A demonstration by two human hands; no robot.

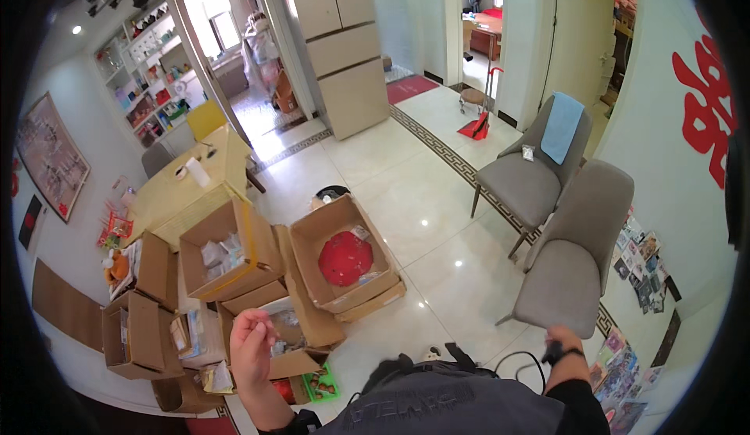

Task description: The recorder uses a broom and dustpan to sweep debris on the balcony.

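My left hand (254,343) is raised over the cardboard boxes at the lower left, its fingers curled in. Whether anything small is between the fingertips, I cannot make out. Beneath it lies an open cardboard box (293,366) with clear plastic-wrapped items. My right hand (564,336), with a black band on the wrist, hangs beside the front of the nearer grey chair (562,279); its fingers are not clear. A black cable (522,354) loops close to that wrist.
A larger open box (312,228) holds a red round thing (345,258). Another box (199,272) contains plastic bags. A second grey chair (519,189) carries a blue towel (562,126). Behind the boxes stands a yellowish table (160,204). A green tray (324,388) lies low down.
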